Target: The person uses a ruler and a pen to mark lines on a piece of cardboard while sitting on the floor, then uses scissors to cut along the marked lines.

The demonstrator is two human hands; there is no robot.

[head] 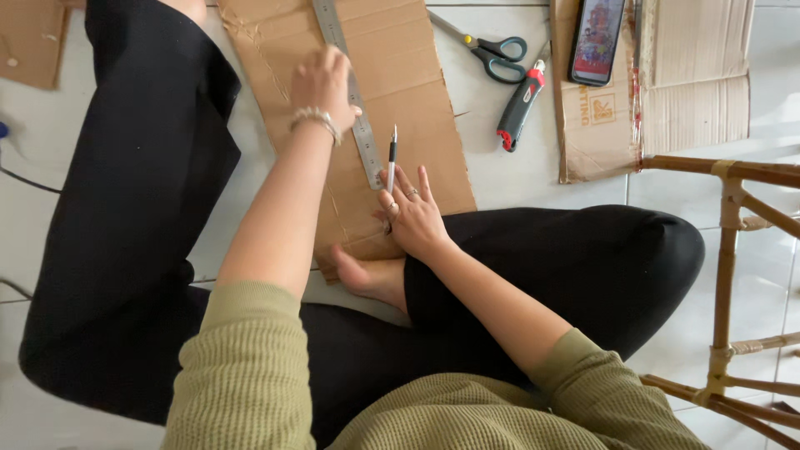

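Head view is showing a brown cardboard sheet (pixel 400 92), creased and ragged-edged, lying on the tiled floor (pixel 508 175) beside the person's knees. Left hand (pixel 323 83) is pressing its curled fingers down on a steel ruler (pixel 354 108) laid across it. Right hand (pixel 412 218) is pinching a pen (pixel 392 154) against the ruler's edge, remaining fingers spread.

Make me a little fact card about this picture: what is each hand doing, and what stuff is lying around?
Left hand: pressing flat on a metal ruler
Right hand: holding a pen against the ruler's edge
Underneath: brown cardboard sheet on the tiled floor
Nearby: scissors, utility knife, phone on another cardboard piece
Right side: rattan chair frame
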